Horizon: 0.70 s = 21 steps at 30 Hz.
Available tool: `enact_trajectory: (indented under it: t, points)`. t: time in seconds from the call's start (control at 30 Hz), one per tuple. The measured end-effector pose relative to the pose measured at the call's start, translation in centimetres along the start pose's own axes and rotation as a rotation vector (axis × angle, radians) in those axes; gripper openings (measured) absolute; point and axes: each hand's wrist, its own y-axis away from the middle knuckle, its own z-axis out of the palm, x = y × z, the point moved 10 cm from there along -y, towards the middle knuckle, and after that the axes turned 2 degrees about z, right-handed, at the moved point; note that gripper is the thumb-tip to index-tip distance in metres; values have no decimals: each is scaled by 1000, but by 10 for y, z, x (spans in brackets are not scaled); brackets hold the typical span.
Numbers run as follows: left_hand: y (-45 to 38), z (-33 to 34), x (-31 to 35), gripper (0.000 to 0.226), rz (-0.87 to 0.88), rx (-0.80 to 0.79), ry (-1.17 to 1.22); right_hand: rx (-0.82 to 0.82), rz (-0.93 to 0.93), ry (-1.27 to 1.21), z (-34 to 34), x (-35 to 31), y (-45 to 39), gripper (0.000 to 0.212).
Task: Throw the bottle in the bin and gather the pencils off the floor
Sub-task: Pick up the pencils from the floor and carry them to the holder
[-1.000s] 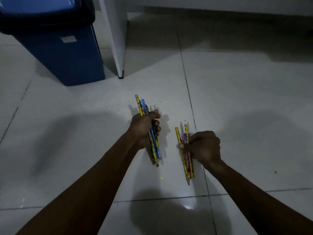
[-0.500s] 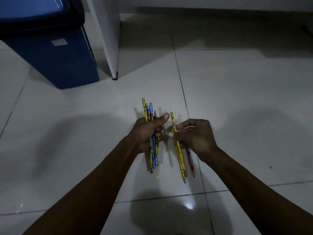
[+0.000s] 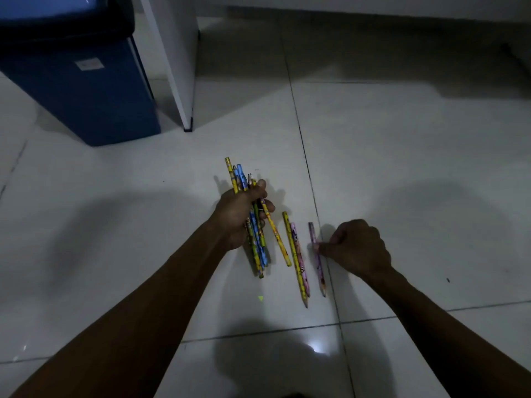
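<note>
My left hand point(image 3: 241, 216) is shut on a bundle of several yellow and blue pencils point(image 3: 256, 239), held just above the white tiled floor. One yellow pencil point(image 3: 276, 235) sticks out of the bundle to the right. A yellow pencil point(image 3: 293, 254) and a pink pencil point(image 3: 299, 259) lie side by side on the floor between my hands. My right hand point(image 3: 357, 248) pinches a purple pencil point(image 3: 318, 261) at its middle, on or just above the floor. The blue bin point(image 3: 86, 90) with a dark lid stands at the top left. No bottle is in view.
A white furniture panel point(image 3: 175, 61) stands on the floor right of the bin. A tiny yellow scrap point(image 3: 260, 298) lies on the tile below the pencils. A dark speck point(image 3: 448, 280) sits at the right. Shadows cover the floor at the back.
My right hand has let most of its pencils go onto the floor and moved right, keeping one purple pencil. One yellow pencil has joined the bundle in my left hand. The view shifted slightly.
</note>
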Motion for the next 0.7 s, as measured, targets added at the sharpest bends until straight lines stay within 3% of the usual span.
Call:
enact_trajectory:
  t: [0.1,0.27,0.33,0.5,0.6,0.7]
  points:
    - [-2,-1,-1,23,7,26,12,-41,-15,10,13,1,2,52]
    - [-1,0,-5,17,-8,54,70,-121,-10,6,27,4,-6,25]
    - [1,1,-10,15,-61,31,78,-139,-37,-101,18,-6,-3,15]
    - [7,10,-13,20,-135,-55,23,-203,-219,-599,-9,-58,15,16]
    - [9,12,-12,22,-143,-69,12,-267,-352,-678,-8,-92,26,28]
    - [10,9,-5,29,-94,-39,27,-256,-434,-668,-3,-110,35,23]
